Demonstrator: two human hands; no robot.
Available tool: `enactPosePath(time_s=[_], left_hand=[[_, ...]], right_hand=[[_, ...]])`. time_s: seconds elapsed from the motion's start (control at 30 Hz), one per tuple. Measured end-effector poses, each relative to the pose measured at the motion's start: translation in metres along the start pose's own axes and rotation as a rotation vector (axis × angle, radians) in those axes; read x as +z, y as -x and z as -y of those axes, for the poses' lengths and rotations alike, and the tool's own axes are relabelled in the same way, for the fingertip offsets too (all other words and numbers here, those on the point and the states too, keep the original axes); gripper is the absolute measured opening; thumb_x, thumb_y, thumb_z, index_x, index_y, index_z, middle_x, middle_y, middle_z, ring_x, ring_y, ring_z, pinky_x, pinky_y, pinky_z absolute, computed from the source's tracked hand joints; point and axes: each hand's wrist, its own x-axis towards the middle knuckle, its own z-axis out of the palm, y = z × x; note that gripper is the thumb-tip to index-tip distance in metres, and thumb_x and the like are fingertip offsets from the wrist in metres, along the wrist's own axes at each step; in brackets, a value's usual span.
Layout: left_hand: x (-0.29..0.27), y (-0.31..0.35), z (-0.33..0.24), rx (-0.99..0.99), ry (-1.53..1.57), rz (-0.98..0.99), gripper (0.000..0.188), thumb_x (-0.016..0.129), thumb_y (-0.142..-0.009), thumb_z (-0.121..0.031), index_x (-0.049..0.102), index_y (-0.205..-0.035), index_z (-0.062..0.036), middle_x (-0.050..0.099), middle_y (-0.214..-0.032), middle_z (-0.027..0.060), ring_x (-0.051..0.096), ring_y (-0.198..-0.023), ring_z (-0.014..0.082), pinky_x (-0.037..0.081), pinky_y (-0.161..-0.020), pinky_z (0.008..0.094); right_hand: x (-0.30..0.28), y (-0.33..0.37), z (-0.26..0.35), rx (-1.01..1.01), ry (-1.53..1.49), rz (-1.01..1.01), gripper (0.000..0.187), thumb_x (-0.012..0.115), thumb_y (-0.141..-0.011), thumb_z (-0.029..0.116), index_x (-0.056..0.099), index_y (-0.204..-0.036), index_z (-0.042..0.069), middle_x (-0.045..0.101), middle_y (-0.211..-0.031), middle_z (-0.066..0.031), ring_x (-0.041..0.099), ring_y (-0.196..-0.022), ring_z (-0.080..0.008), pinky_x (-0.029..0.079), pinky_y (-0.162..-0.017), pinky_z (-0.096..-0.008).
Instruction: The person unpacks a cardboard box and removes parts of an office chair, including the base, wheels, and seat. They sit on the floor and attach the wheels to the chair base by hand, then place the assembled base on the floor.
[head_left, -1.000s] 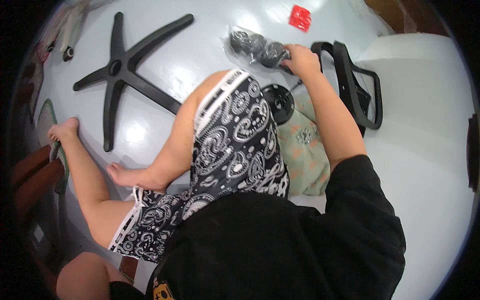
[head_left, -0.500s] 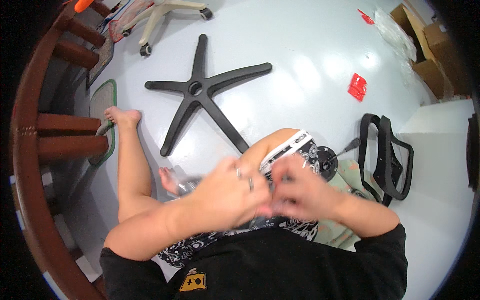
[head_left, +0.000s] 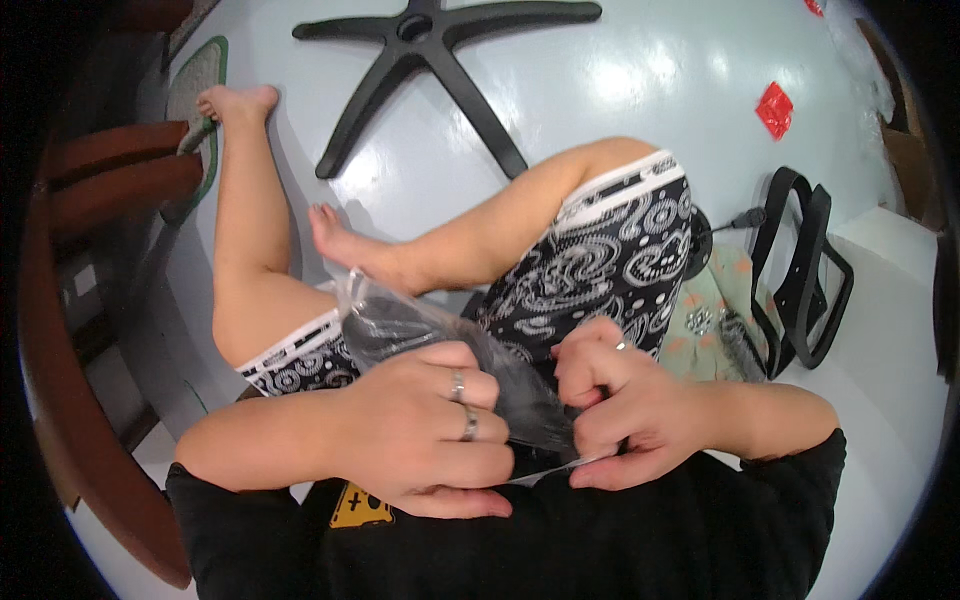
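While seated on the pale grey glossy floor [head_left: 600, 90], gripping a clear crinkled plastic bag of dark parts [head_left: 440, 350] with both hands over the lap.

Beyond the bare legs: black five-armed plastic chair base [head_left: 440, 60] lying flat; off to the right, black looped plastic armrests [head_left: 805, 265]. Left hand [head_left: 425, 430], ringed, clenched around the bag's middle; right hand [head_left: 625, 415] pinching its near edge between thumb and curled fingers. Farther right, small red scrap [head_left: 775, 108].
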Motion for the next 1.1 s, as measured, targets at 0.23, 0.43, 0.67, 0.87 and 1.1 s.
enactPosePath(time_s=[0.23,0.43,0.67,0.87,1.1], left_hand=[[-0.017,0.032,0.001,0.113,-0.42,-0.054,0.046,0.071,-0.069,-0.027,0.031,-0.049,-0.0195,0.025,-0.05,-0.0071,0.029,-0.045,0.0117,0.025,-0.051,0.0255],[-0.026,0.05,-0.006,-0.086,-0.38,0.103,0.035,0.07,-0.064,-0.029,0.041,-0.051,-0.0153,0.038,-0.051,-0.0043,0.039,-0.05,0.0146,0.034,-0.059,0.0285],[-0.044,0.034,0.028,0.026,-0.378,0.007,0.041,0.074,-0.063,-0.036,0.042,-0.053,-0.012,0.043,-0.057,0.0,0.041,-0.055,0.0186,0.036,-0.061,0.0341],[-0.027,-0.092,0.09,-0.164,-0.101,-0.29,0.046,0.077,-0.063,-0.035,0.044,-0.072,-0.0046,0.048,-0.074,0.0079,0.047,-0.069,0.0247,0.039,-0.065,0.0349],[-0.015,-0.169,0.167,-0.349,-0.317,-0.152,0.062,0.077,-0.063,-0.034,0.045,-0.107,-0.0049,0.051,-0.108,0.0129,0.049,-0.102,0.0252,0.04,-0.087,0.033]], right_hand=[[-0.005,0.023,-0.008,0.053,-0.15,-0.044,0.039,0.07,-0.072,0.017,0.037,-0.053,0.011,0.03,-0.078,-0.0052,0.036,-0.073,-0.0229,0.029,-0.073,-0.035],[0.01,0.055,-0.012,0.181,-0.594,-0.264,0.035,0.066,-0.075,0.006,0.04,-0.053,0.008,0.032,-0.092,-0.0083,0.045,-0.108,-0.0369,0.037,-0.095,-0.0496],[0.006,0.079,-0.011,0.247,-1.03,-0.721,0.02,0.059,-0.084,0.024,0.052,-0.093,0.008,0.039,-0.119,-0.0126,0.043,-0.113,-0.0461,0.04,-0.094,-0.0538],[-0.066,0.086,-0.074,-0.164,-1.299,-0.931,0.044,0.051,-0.089,0.028,0.042,-0.121,-0.001,0.051,-0.118,-0.0163,0.051,-0.109,-0.0283,0.047,-0.092,-0.0402],[-0.124,0.09,-0.086,0.868,0.357,-1.325,0.029,0.068,-0.077,0.028,0.057,-0.084,0.003,0.059,-0.079,-0.0038,0.057,-0.067,-0.0114,0.048,-0.052,-0.0222]])
